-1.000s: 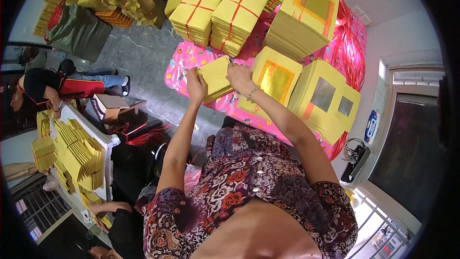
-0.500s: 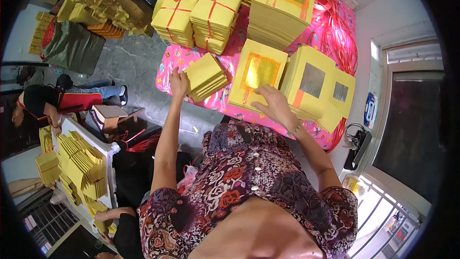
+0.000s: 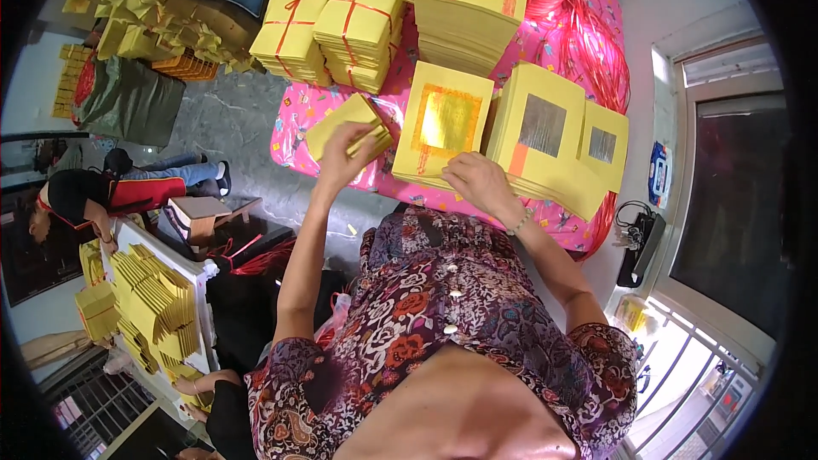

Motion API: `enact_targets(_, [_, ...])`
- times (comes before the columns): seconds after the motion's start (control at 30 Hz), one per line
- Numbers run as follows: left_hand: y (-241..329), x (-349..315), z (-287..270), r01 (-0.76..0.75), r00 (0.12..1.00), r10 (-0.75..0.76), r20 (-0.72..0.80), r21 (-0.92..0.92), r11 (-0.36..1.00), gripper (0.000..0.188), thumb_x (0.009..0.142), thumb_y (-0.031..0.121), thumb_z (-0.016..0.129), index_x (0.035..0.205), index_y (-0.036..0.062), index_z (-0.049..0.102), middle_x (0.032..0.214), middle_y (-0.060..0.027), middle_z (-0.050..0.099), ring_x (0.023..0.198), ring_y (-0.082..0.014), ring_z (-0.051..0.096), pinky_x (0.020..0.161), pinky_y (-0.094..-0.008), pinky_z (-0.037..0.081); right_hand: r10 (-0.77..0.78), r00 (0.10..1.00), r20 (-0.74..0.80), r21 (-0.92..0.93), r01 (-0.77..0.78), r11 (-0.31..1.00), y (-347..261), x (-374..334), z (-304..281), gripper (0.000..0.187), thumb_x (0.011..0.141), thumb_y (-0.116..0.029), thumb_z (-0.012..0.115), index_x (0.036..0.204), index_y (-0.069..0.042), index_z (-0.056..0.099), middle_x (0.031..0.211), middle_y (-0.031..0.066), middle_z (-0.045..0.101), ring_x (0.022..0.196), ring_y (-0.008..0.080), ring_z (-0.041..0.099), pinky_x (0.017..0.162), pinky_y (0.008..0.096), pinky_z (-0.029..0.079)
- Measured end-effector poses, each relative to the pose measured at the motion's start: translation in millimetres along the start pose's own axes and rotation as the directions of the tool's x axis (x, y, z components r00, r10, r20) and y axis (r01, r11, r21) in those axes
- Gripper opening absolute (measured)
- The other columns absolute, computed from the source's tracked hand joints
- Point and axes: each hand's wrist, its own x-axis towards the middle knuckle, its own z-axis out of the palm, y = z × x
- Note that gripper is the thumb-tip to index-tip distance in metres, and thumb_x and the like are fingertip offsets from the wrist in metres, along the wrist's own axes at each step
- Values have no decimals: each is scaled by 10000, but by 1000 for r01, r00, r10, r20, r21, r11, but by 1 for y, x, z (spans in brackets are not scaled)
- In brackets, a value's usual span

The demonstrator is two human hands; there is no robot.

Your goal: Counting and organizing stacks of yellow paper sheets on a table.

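My left hand (image 3: 342, 158) is over the near right side of a small pile of folded yellow paper (image 3: 334, 126), fingers slightly bent and apart. To its right lies a stack of yellow paper sheets with a gold foil square framed in orange (image 3: 444, 119). My right hand (image 3: 480, 182) is at the near edge of that stack, its fingers drawn together on the top sheet; the thumb is partly hidden. Right of this hand is a stack of yellow paper with silver foil squares (image 3: 540, 125), with another silver-foil sheet (image 3: 603, 145) sticking out beside it.
Red-tied yellow paper bundles (image 3: 358, 25) and a tall paper stack (image 3: 464, 30) stand at the back of the pink-covered table (image 3: 290, 140). Red plastic strands (image 3: 588, 43) lie at its right. At left, people work by a white table with folded yellow paper (image 3: 153, 290).
My left hand has moved from the folded pile's left side over to its right. My right hand has slid to the near edge of the gold-foil stack, fingers drawing together. The view has shifted slightly.
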Motion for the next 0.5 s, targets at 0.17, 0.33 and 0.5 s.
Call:
enact_targets(0.17, [42,-2,20,-215,908,190,372,27,976,233,751,157,734,957,62,680,995,-93,639,991,-284,563,879,-370,444,79,997,-2,42,-79,996,-1,3,1,199,864,-238,620,819,-54,679,811,85,636,799,271,600,706,392,488])
enact_targets(0.33, [33,-4,30,-211,889,174,423,43,976,213,789,162,701,974,58,682,989,-80,642,956,-287,553,859,-389,439,160,987,-4,87,-159,983,-2,5,1,225,870,-249,608,799,-50,687,785,96,633,762,293,596,696,403,480])
enact_targets(0.5, [34,-1,30,-248,888,213,407,34,968,168,835,163,656,964,61,692,954,-76,653,921,-288,553,829,-386,444,220,975,17,102,-220,970,-1,5,2,231,870,-245,602,788,-47,690,764,101,625,760,299,587,680,408,470])
